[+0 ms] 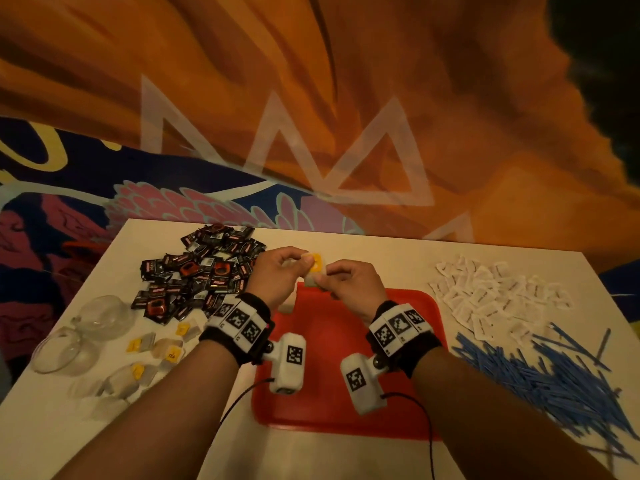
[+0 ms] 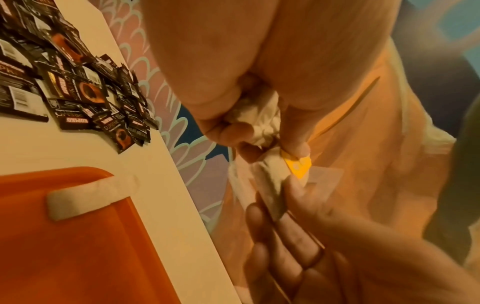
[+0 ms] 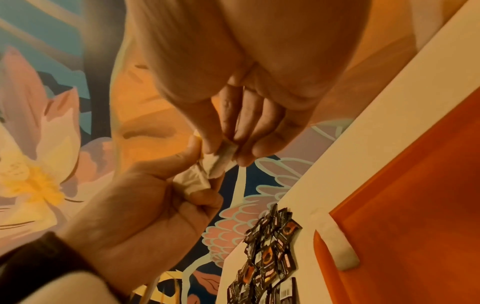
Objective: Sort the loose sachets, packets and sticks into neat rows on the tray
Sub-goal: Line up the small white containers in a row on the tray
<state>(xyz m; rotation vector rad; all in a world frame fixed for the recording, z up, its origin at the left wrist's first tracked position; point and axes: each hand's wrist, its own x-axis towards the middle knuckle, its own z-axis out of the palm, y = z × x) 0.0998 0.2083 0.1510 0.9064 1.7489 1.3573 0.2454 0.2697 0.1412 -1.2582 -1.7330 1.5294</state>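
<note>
Both hands meet above the far edge of the red tray (image 1: 346, 368), sharing one tea bag (image 1: 313, 271) with a yellow tag: the left hand (image 1: 277, 275) pinches its upper end, the right hand (image 1: 349, 285) its lower end. The bag hangs between the fingertips, clear of the tray. One pale sachet (image 2: 85, 197) lies across the tray's far-left rim.
</note>
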